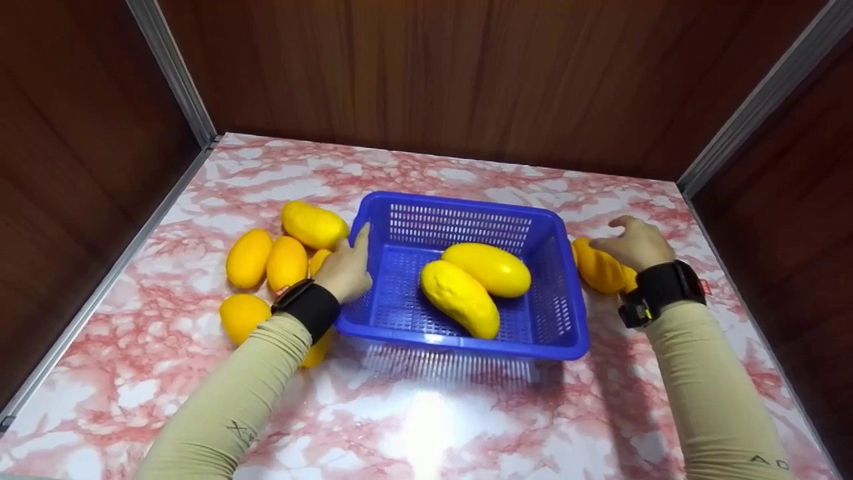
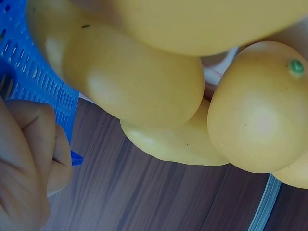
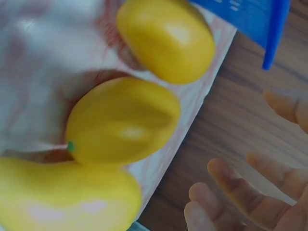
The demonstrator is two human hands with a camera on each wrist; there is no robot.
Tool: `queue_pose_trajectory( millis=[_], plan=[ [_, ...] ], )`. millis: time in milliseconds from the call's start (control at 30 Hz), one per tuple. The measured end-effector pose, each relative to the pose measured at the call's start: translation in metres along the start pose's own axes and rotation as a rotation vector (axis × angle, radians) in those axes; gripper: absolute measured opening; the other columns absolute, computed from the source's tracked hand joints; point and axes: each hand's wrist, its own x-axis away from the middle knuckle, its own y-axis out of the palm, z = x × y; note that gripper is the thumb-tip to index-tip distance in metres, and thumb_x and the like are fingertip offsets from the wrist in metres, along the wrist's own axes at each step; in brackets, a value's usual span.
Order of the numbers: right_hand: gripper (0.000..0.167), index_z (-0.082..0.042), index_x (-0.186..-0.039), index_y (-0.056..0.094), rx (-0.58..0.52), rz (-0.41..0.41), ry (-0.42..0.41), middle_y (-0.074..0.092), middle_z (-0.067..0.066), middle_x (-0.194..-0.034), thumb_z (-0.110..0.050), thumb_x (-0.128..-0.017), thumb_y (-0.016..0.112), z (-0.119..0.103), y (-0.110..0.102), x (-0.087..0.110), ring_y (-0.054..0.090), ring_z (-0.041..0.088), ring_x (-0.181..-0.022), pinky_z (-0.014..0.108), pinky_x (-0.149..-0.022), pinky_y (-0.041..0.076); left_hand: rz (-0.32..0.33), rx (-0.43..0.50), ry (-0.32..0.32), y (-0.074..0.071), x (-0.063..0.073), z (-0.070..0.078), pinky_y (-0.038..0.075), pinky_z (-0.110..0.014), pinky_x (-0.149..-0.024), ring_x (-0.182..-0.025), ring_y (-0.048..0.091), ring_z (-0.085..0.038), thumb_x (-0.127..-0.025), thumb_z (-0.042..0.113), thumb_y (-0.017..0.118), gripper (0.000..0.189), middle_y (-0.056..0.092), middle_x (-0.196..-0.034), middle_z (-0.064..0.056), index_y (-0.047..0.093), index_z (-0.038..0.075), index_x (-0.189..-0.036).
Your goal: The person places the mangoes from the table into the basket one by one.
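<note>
Two long yellow mangoes, the upper point(image 1: 486, 269) and the lower point(image 1: 460, 299), lie side by side in a blue plastic basket point(image 1: 460, 343). My left hand point(image 1: 345, 270) is at the basket's left rim; the left wrist view shows its fingers point(image 2: 36, 144) curled against the basket's wall point(image 2: 43, 82), and it appears to grip the rim. My right hand point(image 1: 636, 243) is raised just above the orange-yellow mangoes point(image 1: 600, 268) right of the basket. Its fingers point(image 3: 245, 195) are spread and hold nothing. A yellow mango with a green stem end point(image 3: 122, 120) lies among them in the right wrist view.
Several more mangoes lie left of the basket, among them a yellow one point(image 1: 313, 225), an orange one point(image 1: 249, 258) and one near my forearm point(image 1: 243, 319). Brown wood-grain panels point(image 1: 426, 80) enclose the red-and-white marbled table point(image 1: 400, 427) at the back and sides.
</note>
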Motion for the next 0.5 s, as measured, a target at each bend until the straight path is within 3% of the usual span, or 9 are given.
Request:
queue_pose_trajectory(
  millis=[267,500],
  plan=[
    [0.078,0.004,-0.143,0.041,0.092,0.007,0.078,0.045,0.038,-0.140,-0.048,-0.090,0.062,0.017,0.001,0.000,0.047,0.053,-0.120,0.066,-0.100,0.038,0.009,-0.012,0.004,0.000,0.000,0.000,0.045,-0.056,-0.095,-0.102,0.061,-0.046,-0.088,0.010,0.052,0.087,0.040,-0.143,-0.036,0.004,0.014,-0.161],
    [0.075,0.007,-0.141,0.042,0.140,0.019,0.077,0.047,0.039,-0.136,-0.043,-0.089,0.062,0.032,0.004,0.001,0.049,0.056,-0.115,0.067,-0.096,0.040,0.018,-0.013,0.005,0.000,0.000,0.000,0.044,-0.056,-0.095,-0.102,0.061,-0.046,-0.088,0.009,0.051,0.086,0.040,-0.143,-0.036,0.004,0.014,-0.161]
  ],
)
